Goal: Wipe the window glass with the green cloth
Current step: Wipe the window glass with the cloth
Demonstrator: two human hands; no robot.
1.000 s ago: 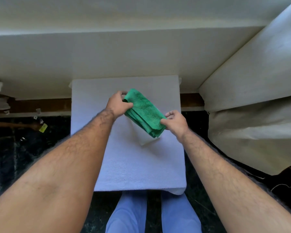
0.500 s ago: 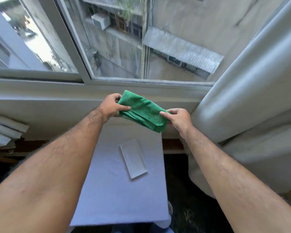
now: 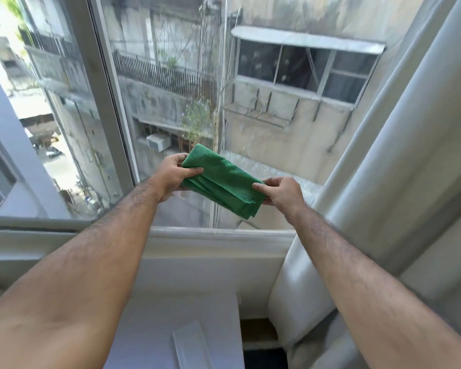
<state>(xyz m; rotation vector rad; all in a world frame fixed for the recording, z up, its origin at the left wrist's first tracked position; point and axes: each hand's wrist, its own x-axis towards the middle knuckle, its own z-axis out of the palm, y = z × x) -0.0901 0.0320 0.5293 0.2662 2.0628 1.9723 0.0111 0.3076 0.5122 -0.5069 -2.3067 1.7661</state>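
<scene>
A folded green cloth (image 3: 224,181) is held up in front of the window glass (image 3: 264,115), stretched between both hands. My left hand (image 3: 172,174) pinches its upper left end, thumb on top. My right hand (image 3: 282,193) grips its lower right end. The cloth hangs in the air over the lower part of the large pane; whether it touches the glass I cannot tell. Buildings show through the pane.
A white window frame post (image 3: 104,89) splits the large pane from a left pane (image 3: 37,115). A white sill (image 3: 218,235) runs below. A pale curtain (image 3: 397,182) hangs at the right. Below stands a small white table (image 3: 149,328) with a flat clear strip (image 3: 192,347) on it.
The view has tilted up from the table to the window. Both hands have risen with the cloth from over the table to in front of the pane, the grip unchanged.
</scene>
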